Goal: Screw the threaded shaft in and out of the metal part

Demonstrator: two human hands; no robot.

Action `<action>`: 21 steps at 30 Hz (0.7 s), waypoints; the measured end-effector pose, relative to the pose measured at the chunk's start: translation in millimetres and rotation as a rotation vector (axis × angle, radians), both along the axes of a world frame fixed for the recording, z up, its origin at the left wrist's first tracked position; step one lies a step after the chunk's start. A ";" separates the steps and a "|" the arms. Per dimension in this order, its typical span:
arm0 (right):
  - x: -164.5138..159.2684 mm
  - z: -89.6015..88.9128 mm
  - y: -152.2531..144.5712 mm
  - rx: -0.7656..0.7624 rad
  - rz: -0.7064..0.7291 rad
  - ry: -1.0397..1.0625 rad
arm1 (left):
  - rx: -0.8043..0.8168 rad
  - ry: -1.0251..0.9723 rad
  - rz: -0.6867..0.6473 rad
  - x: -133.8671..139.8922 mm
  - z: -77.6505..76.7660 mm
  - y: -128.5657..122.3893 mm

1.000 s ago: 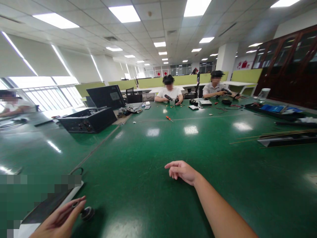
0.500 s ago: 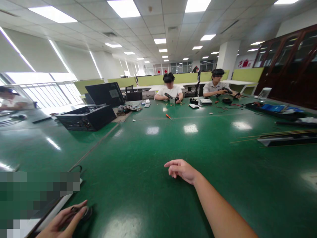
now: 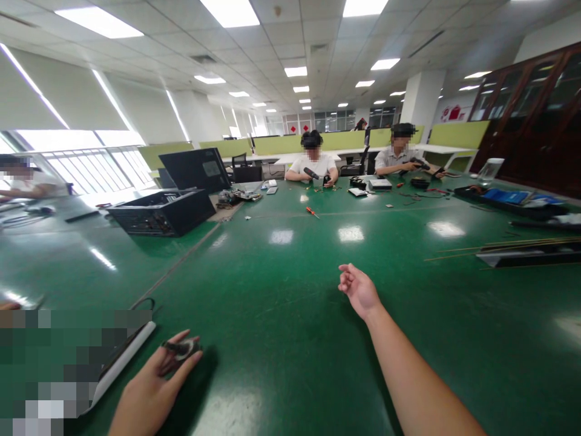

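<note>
My left hand [image 3: 158,369] grips a small dark round part [image 3: 184,348] between thumb and fingers, above the green table [image 3: 263,309]. The part has a paler ring on its face; blur hides its exact kind. Farther forward and to the right, my right hand [image 3: 361,290] hovers over the table with its fingers loosely bent and apart, and nothing shows in them. The orange-handled screwdriver [image 3: 312,212] lies beyond my right hand, out of its reach. To the left of my left hand is a flat pale-edged thing [image 3: 122,363], partly blurred out.
An open black computer case [image 3: 163,215] stands at the left, with a dark panel [image 3: 195,175] behind it. Two people sit across the table and another at far left. A black tray [image 3: 512,203] with blue packets and long thin rods [image 3: 535,247] lie at the right.
My left hand has moved up and to the right with the round part in it. My right hand has moved forward and right, its index finger now more bent.
</note>
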State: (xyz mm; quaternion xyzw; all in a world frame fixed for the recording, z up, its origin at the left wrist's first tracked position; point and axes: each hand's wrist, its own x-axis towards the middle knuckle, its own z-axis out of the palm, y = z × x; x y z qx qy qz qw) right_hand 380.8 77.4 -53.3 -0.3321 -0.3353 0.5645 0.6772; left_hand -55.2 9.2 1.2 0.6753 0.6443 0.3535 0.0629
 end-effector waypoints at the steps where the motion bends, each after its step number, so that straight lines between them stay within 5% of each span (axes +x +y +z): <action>1: 3.0 -0.9 0.8 0.001 -0.033 -0.017 | -0.064 -0.059 -0.057 19.2 6.8 6.5; 6: 1.2 0.5 -2.1 0.030 -0.059 -0.219 | -0.212 -0.340 -0.398 131.6 22.0 53.3; 11: -11.5 -0.2 -6.1 0.099 -0.075 -0.510 | -0.311 -0.519 -0.661 223.5 -4.8 98.1; 15: -19.3 -8.8 -5.7 0.118 -0.059 -0.655 | -0.337 -0.514 -0.782 246.2 -25.3 110.7; 21: -25.1 -14.6 -0.4 0.072 0.004 -0.690 | -0.370 -0.473 -0.857 236.0 -29.5 110.6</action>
